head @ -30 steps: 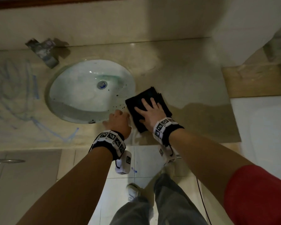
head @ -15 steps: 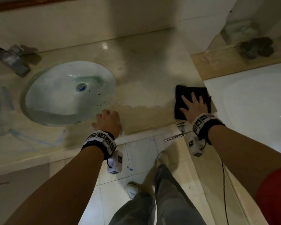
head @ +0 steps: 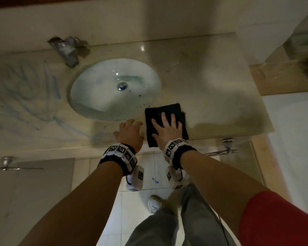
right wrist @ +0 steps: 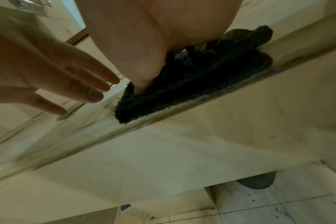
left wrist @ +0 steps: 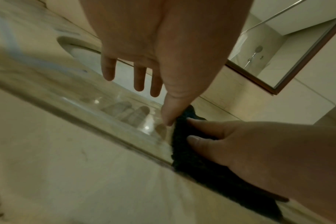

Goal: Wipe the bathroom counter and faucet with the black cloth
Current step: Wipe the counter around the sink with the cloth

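While mid-pass on the front strip: right hand [head: 168, 129] flat, fingers spread and straight, pressing the folded black terry cloth [head: 165, 113] down, not gripping it. Cloth near edge flush with, maybe slightly over, the lip of the glossy beige stone counter [head: 212, 82]; far-left corner just beside the rim of the oval white undermount basin [head: 114, 89]. Left hand [head: 130, 133] just beside the cloth, fingers loosely extended and holding nothing; left wrist view puts its thumb tip [left wrist: 168, 119] against the cloth edge, remaining fingers hovering over the counter, contact unclear.

Judged step: counter wiping, right-of-basin zone; that side reads damp and darker. Not yet done: blue scribble marks [head: 32, 98] across the left counter, and the dull metal faucet [head: 67, 48] at the back wall behind the basin.

Next move probably needs: keep palm pressure and sweep along or away from the lip, or lift and carry past the basin to the scribbles. Faucet will want a wrap-around grasp, not a flat palm. Risk: cloth sliding off the front lip.
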`<state>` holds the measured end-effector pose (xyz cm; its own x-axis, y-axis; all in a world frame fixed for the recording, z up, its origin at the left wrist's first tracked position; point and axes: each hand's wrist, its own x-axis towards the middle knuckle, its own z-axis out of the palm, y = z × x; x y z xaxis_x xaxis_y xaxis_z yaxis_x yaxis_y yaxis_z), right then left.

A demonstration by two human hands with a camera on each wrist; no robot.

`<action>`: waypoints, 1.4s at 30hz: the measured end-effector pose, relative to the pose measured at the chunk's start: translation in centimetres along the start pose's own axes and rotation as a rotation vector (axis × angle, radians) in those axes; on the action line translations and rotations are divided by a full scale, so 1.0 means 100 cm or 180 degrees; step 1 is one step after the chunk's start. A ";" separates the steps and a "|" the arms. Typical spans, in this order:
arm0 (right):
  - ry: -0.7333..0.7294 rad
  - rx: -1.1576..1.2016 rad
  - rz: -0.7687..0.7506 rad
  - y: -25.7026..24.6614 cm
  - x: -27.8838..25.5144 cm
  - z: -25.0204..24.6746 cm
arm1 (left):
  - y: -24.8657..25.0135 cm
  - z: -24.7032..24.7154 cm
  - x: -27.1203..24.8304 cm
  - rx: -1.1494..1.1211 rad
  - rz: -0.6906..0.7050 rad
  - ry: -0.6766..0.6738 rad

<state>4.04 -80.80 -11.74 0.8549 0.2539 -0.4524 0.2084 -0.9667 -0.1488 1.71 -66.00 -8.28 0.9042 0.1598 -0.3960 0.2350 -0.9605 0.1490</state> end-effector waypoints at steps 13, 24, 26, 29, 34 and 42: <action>0.0400 0.1040 -0.0498 0.078 -0.005 -0.039 | 0.077 0.001 0.009 -0.0053 0.0402 -0.0066; 0.0365 0.0776 -0.0372 0.146 0.010 -0.049 | 0.123 0.025 0.016 0.0075 -0.0048 -0.0486; 0.0354 0.0644 -0.0407 0.139 0.014 -0.047 | 0.123 0.029 0.015 0.0074 -0.0076 -0.0496; 0.0287 0.0531 -0.0443 0.125 0.019 -0.044 | 0.121 0.031 0.016 0.0065 -0.0076 -0.0508; 0.0134 0.0345 -0.0446 0.101 0.024 -0.036 | 0.099 0.032 0.015 0.0093 -0.0075 -0.0485; 0.0048 0.0143 -0.0405 0.040 0.025 -0.025 | 0.018 0.028 0.010 0.0099 -0.0066 -0.0441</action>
<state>8.24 -84.07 -11.25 0.8301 0.3734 -0.4142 0.2943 -0.9242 -0.2435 2.02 -68.18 -10.96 0.8409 0.1487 -0.5203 0.2399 -0.9643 0.1121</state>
